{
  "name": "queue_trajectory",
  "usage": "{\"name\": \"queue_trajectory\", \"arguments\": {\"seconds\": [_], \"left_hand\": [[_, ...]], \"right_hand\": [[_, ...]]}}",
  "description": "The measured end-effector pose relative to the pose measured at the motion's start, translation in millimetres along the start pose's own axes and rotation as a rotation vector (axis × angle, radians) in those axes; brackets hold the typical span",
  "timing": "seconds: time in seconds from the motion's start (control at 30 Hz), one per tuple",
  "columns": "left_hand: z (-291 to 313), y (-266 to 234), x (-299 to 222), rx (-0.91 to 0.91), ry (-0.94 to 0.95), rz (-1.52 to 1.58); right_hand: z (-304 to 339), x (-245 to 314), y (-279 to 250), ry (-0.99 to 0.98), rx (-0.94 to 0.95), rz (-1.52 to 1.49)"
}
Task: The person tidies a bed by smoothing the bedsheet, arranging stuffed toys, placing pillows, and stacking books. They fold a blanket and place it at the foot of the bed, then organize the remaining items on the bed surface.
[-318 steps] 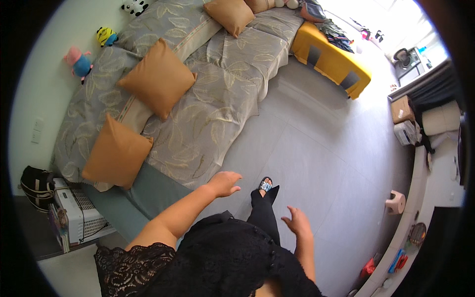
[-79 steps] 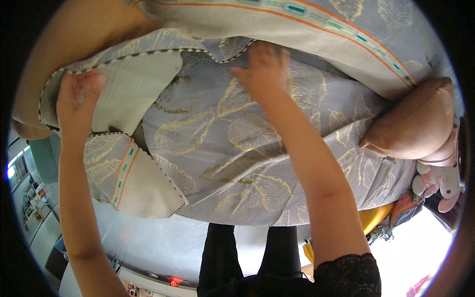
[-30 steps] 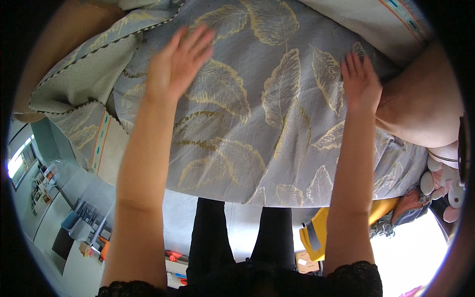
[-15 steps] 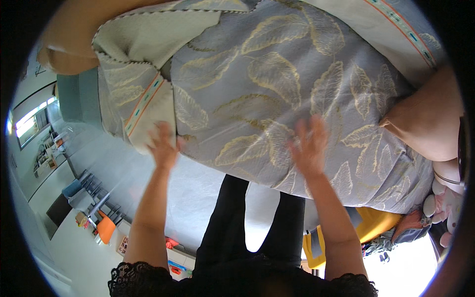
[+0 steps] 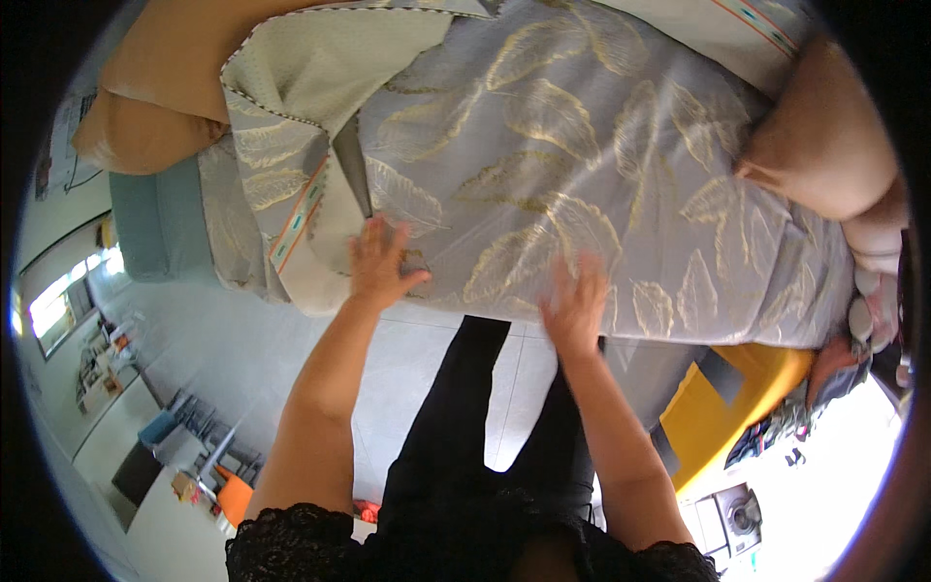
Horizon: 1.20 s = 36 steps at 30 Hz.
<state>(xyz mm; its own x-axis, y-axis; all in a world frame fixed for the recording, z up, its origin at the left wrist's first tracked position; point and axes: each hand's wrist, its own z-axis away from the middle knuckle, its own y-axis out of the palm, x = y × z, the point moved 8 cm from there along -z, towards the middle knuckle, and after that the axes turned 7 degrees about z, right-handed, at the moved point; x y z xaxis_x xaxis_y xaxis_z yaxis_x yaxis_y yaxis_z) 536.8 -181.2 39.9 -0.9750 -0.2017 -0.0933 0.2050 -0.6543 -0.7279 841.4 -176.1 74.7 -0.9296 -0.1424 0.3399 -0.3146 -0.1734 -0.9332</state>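
Note:
A large grey cover (image 5: 524,194) with pale gold leaf patterns is spread over a wide, soft-looking piece of furniture. On its left part, a corner is turned over and shows a cream underside (image 5: 320,68) with a dark-and-white edging. Below that fold runs a cream border with an orange and teal stripe (image 5: 301,213). My left hand (image 5: 376,267) is open with fingers spread, over the cover beside this cream border. Farther right, my right hand (image 5: 577,301) is over the cover's near part, fingers stretched out and blurred. Neither hand grips anything.
Brown rounded padded parts flank the cover at left (image 5: 165,97) and right (image 5: 824,136). A grey-green block (image 5: 155,223) stands at the left. A yellow and grey item (image 5: 737,407) lies below the cover at right, with a plush toy (image 5: 873,315) beyond. Grey tiled floor (image 5: 320,359) shows below.
The view has shifted, bringing a washing machine in at lower right. My hands have come closer together, the left one moving right along the cover's near edge.

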Motion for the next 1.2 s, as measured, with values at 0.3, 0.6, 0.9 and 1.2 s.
{"name": "queue_trajectory", "arguments": {"seconds": [0.3,0.6,0.9,1.2], "left_hand": [[13,6,50,-0.135,0.055,-0.421],[63,-47,74,0.046,-0.053,-0.953],[-25,48,98,0.209,0.074,0.443],[-53,149,106,0.167,-0.409,1.174]], "right_hand": [[221,129,138,-0.084,1.193,-0.486],[389,3,95,0.714,0.611,-0.401],[604,33,172,1.383,0.149,-0.577],[615,239,262,1.599,0.122,-1.017]]}}
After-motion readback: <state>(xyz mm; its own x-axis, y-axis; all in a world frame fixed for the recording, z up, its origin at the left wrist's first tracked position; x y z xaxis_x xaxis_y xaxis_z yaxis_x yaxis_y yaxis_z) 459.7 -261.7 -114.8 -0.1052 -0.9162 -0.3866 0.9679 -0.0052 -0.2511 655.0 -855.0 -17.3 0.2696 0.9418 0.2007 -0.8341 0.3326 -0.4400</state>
